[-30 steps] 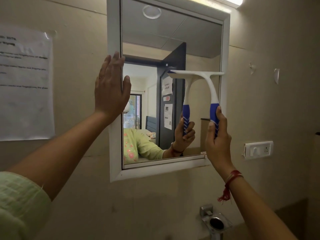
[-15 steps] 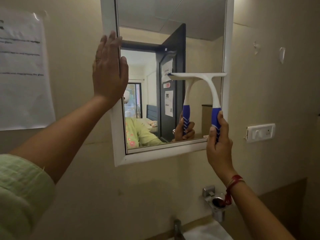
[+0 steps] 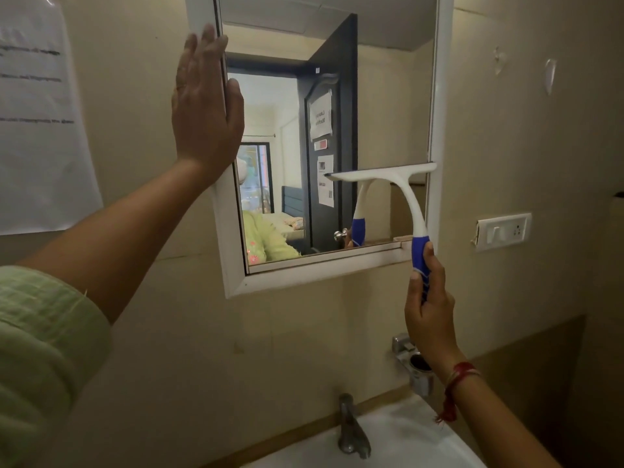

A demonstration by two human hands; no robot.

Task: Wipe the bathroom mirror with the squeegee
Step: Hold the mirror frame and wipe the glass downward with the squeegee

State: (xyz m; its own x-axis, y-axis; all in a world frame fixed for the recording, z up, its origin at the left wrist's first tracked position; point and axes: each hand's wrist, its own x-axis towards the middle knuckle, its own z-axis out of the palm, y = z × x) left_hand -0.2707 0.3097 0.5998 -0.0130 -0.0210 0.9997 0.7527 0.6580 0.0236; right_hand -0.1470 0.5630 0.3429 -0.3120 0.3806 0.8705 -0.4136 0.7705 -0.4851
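A white-framed mirror (image 3: 439,96) hangs on the beige wall. My left hand (image 3: 204,106) lies flat and open against the mirror's left frame edge, fingers pointing up. My right hand (image 3: 430,312) grips the blue handle of a white squeegee (image 3: 410,197) below the mirror's lower right corner. The squeegee's blade lies level across the glass in the lower right part, its right end touching the right frame. The glass reflects a dark open door, a room beyond and the squeegee itself.
A paper notice (image 3: 37,113) is stuck to the wall at the left. A switch plate (image 3: 503,231) sits right of the mirror. Below are a white basin (image 3: 405,444), a tap (image 3: 351,430) and a chrome wall holder (image 3: 417,366).
My right hand has drawn the squeegee down the right side of the glass, from mid-height to near the bottom edge. The view has tilted down, showing the basin. My left hand stays on the frame.
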